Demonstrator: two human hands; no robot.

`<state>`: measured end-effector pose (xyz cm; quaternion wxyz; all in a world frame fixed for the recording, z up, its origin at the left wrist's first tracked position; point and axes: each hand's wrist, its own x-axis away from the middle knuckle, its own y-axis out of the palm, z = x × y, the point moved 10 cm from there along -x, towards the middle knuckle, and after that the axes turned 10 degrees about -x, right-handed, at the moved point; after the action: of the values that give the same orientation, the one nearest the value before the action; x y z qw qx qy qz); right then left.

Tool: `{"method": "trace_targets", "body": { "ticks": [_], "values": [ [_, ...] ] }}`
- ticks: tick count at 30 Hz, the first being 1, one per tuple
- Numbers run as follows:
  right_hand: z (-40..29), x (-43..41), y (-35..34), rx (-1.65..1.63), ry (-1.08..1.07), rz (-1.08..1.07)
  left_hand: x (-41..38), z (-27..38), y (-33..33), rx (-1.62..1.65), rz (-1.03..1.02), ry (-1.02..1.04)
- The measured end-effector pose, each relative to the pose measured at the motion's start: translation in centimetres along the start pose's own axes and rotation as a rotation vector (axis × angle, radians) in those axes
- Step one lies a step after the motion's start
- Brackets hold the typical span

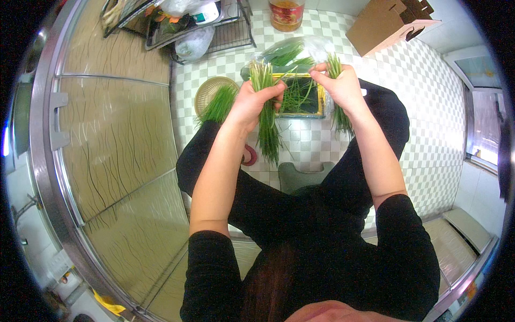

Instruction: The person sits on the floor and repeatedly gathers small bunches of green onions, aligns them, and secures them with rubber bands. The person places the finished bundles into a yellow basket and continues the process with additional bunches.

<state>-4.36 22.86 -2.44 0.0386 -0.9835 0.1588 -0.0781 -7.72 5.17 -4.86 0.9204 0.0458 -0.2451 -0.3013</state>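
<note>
My left hand [260, 98] grips a thick bunch of garlic chives [268, 137], pale stem ends up and green tips hanging down. A smaller bunch of chives [341, 118] is held in my right hand [340, 82], its stems rising above the fist. Between and beyond my hands, a dark shallow box with a yellow rim [320, 100] has loose chive strands [295, 96] over it. Behind it lies a clear plastic bag [318, 46] with more chives inside. To the left, a beige woven-look plastic basket [204, 90] carries a pile of chives [220, 104] that overhangs its edge.
A wire rack [231, 38] with bags and trays stands at the upper left. A plastic jar of yellowish contents [286, 16] and a cardboard box [380, 30] are on the checkered tile floor [426, 120]. Cabinet doors [120, 133] line the left. A grey stool [299, 177] shows between my legs.
</note>
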Motion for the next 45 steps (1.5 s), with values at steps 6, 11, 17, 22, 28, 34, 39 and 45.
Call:
{"method": "trace_targets", "body": {
  "ticks": [6,11,17,22,28,34,39,45],
  "values": [
    [-1.3,0.6,1.1,0.046,-0.039,-0.016,0.2,0.0,0.3,-0.075,-0.051,-0.002],
    [-1.8,1.4,3.3,-0.205,-0.023,-0.117,0.2,0.1,0.7,-0.098,-0.059,0.005],
    [-0.8,0.5,0.5,-0.568,0.083,0.006,0.4,0.2,0.6,-0.055,-0.083,0.008],
    [-1.1,1.4,3.0,-0.388,0.141,-0.134,0.3,0.1,0.9,-0.048,-0.103,0.017],
    [-0.6,0.7,1.1,-0.424,0.052,0.014,0.2,0.1,0.9,-0.061,-0.088,-0.003],
    [-0.8,-0.1,-3.3,-0.582,0.001,0.224,0.0,0.4,-5.5,0.092,0.278,0.053],
    [-0.7,0.0,-4.7,-0.491,0.008,0.274,1.4,1.3,-10.2,0.387,0.625,0.175],
    [-0.6,0.9,1.1,-0.178,-0.035,0.096,1.1,2.9,-3.1,-0.281,0.362,0.174]
  ]
}}
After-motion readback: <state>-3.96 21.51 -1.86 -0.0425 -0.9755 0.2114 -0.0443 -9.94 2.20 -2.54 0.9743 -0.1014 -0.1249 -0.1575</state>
